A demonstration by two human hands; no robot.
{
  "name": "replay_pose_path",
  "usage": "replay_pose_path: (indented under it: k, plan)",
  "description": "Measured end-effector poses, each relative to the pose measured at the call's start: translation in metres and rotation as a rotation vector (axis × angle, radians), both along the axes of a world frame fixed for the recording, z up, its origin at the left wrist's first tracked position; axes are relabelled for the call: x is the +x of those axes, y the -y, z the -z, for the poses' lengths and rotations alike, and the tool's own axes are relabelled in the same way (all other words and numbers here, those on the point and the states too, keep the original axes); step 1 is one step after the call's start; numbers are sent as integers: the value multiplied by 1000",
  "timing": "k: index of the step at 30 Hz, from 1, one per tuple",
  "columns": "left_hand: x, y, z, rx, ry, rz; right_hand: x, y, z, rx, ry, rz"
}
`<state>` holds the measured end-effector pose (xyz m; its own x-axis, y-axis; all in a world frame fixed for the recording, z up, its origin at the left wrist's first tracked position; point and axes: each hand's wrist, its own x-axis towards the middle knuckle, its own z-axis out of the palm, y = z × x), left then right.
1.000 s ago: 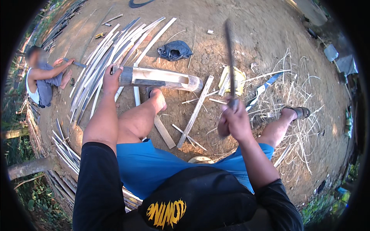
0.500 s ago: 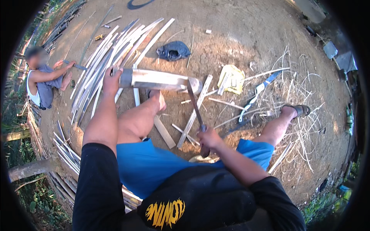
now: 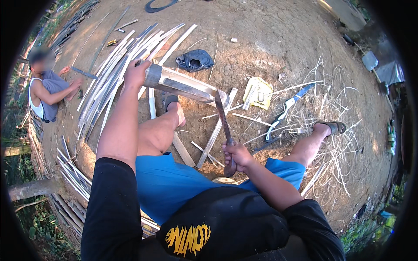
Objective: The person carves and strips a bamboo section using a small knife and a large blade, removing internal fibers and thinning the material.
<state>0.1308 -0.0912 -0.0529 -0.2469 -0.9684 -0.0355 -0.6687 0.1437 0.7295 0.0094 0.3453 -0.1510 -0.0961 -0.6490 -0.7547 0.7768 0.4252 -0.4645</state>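
Note:
My left hand (image 3: 136, 75) is closed round the left end of a thick bamboo section (image 3: 185, 89). The bamboo slants down to the right in the air, with part of its wall cut away so the pale inside shows. In my right hand (image 3: 237, 156) is the handle of a machete (image 3: 224, 118). Its dark blade points up and away from me, and the tip end meets the right end of the bamboo. Whether the blade cuts into the bamboo or only touches it, I cannot tell.
Long bamboo strips (image 3: 114, 80) lie at the left, near a seated person (image 3: 48, 89) holding a blade. A black bag (image 3: 194, 60), a yellow sack (image 3: 257, 93) and a blue-and-white long object (image 3: 288, 104) lie ahead. Thin shavings (image 3: 337, 143) surround my right foot.
The bamboo has tilted and turned: its left end is higher, and more of its hollow and dark outer wall shows. My left hand has shifted slightly right and up. The other person's hands have moved.

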Motion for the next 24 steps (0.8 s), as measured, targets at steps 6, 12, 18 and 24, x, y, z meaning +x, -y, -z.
replay_pose_path:
  k: [6,12,18,24]
  plan:
    - [-12,3,2,-31,50,-105,18,22,-7,102,-475,-183]
    - [-59,-47,-50,-59,250,30,-31,-18,-29,-36,69,44]
    - [-113,-84,-79,-164,365,163,-46,-61,-27,101,-637,-67]
    - [-150,-109,-80,-245,342,191,-33,-66,-53,41,-997,82]
